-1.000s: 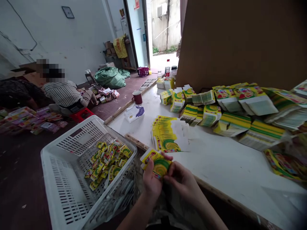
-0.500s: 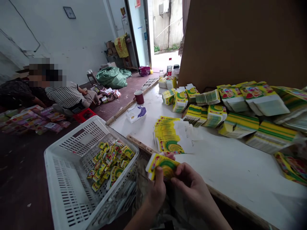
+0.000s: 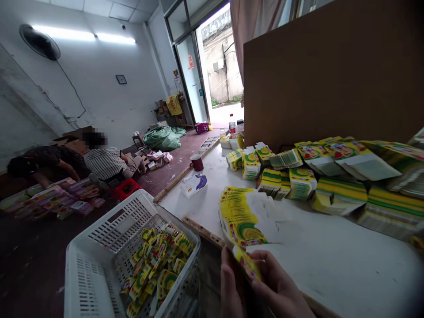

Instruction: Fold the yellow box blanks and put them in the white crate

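Observation:
A small yellow carton [image 3: 247, 263], printed in green and red, is held up edge-on between my hands at the table's front edge; it is slightly blurred. My right hand [image 3: 280, 285] pinches it from the right with fingers and thumb. On the other side, my left hand [image 3: 230, 282] is closed about the carton's left side, thumb up, its other fingers mostly hidden. Just beyond lies a fanned stack of flat yellow carton blanks [image 3: 243, 221] on the white table [image 3: 318, 251]. Several folded yellow cartons [image 3: 155, 260] lie in a white plastic basket [image 3: 77, 282] to my left.
Bundles of carton blanks [image 3: 341, 190] line the back of the table below a brown board [image 3: 324, 84]. A tissue pack [image 3: 194, 184] and a maroon mug [image 3: 196, 162] stand near the left edge. Two people work low at the left, one on a red stool [image 3: 127, 189].
My view has tilted up, so the scene sits lower. The carton has turned from showing its broad printed face to edge-on, with both hands still at it.

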Tool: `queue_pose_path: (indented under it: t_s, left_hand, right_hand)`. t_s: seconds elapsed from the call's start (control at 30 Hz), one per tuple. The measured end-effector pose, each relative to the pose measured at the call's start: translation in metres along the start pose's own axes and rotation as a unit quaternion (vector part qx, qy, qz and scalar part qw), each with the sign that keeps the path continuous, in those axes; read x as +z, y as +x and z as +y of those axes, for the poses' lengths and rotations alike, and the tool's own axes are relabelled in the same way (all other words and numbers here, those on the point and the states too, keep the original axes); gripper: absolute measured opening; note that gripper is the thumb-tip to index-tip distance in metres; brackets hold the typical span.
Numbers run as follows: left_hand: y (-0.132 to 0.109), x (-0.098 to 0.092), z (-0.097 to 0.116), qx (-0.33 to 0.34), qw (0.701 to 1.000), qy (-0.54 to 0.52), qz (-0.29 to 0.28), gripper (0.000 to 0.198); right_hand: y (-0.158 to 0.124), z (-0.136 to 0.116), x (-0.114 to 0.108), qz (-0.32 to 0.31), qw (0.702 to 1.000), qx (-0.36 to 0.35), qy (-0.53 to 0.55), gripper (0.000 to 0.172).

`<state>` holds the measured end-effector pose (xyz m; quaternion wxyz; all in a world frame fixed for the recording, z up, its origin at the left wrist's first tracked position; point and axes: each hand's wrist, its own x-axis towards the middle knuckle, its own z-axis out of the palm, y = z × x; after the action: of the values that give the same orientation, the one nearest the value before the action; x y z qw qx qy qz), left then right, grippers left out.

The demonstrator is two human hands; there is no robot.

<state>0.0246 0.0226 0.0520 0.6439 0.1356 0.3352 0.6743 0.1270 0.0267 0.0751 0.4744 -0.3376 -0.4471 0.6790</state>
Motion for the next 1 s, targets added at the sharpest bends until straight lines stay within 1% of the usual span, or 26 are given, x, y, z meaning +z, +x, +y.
queue_pose_path:
  t_s: [0.07,0.13,0.2,0.3,0.4,0.47,0.53,0.6,0.67,0.73,0.77,0.83,0.9,0.93,0.97,1.0]
  left_hand:
    - [0.0,0.006,-0.003,-0.021,0.999,-0.005,-0.037,0.048]
    - [0.002,0.008,-0.004,-0.02,0.998,0.015,-0.063,0.037]
    - [0.004,0.006,-0.002,0.0,0.996,0.046,-0.073,0.031]
    - [0.005,0.002,0.004,0.022,0.991,0.114,-0.067,0.03]
    - [0.004,0.002,0.011,0.06,0.975,0.21,-0.044,0.035]
    - [0.005,0.003,0.015,0.075,0.966,0.247,-0.024,0.037]
    - [0.007,0.003,0.017,0.081,0.969,0.234,-0.002,0.038]
    - [0.01,0.0,0.016,0.085,0.976,0.2,0.017,0.039]
    - [0.013,-0.004,0.014,0.079,0.981,0.176,0.021,0.037]
    - [0.016,-0.008,0.013,0.065,0.984,0.166,0.002,0.031]
    - [0.018,-0.01,0.014,0.056,0.985,0.166,-0.011,0.029]
    - [0.019,-0.009,0.023,0.056,0.984,0.167,-0.032,0.028]
    - [0.017,-0.005,0.039,0.082,0.978,0.182,-0.065,0.039]
    - [0.014,-0.002,0.048,0.099,0.971,0.201,-0.086,0.048]
    - [0.011,0.002,0.058,0.116,0.959,0.233,-0.115,0.059]
    - [0.007,0.006,0.066,0.113,0.941,0.283,-0.146,0.069]
  right_hand:
    - [0.0,-0.006,-0.004,0.004,0.999,0.004,0.052,0.044]
    - [-0.002,-0.011,-0.005,0.013,0.997,0.001,0.08,0.046]
    - [-0.004,-0.013,-0.002,0.031,0.994,0.0,0.101,0.041]
    - [-0.005,-0.013,0.001,0.064,0.991,0.006,0.115,0.033]
    - [-0.003,-0.013,-0.001,0.049,0.996,-0.012,0.07,0.031]
    - [-0.001,-0.014,-0.005,0.034,0.999,-0.019,0.026,0.028]
    - [0.0,-0.016,-0.009,0.029,0.999,-0.02,-0.037,0.027]
    - [0.001,-0.015,-0.012,0.021,0.991,-0.026,-0.13,0.027]
    - [0.001,-0.011,-0.014,0.028,0.97,-0.039,-0.238,0.029]
    - [0.0,-0.007,-0.017,0.05,0.942,-0.055,-0.328,0.035]
    - [-0.001,-0.007,-0.02,0.063,0.929,-0.065,-0.359,0.037]
    - [-0.002,-0.01,-0.03,0.073,0.908,-0.086,-0.404,0.033]
    - [-0.002,-0.019,-0.041,0.066,0.882,-0.114,-0.452,0.025]
    - [-0.003,-0.026,-0.046,0.059,0.862,-0.136,-0.485,0.023]
    - [-0.003,-0.032,-0.049,0.047,0.837,-0.162,-0.521,0.026]
    - [-0.004,-0.039,-0.05,0.03,0.811,-0.186,-0.554,0.032]
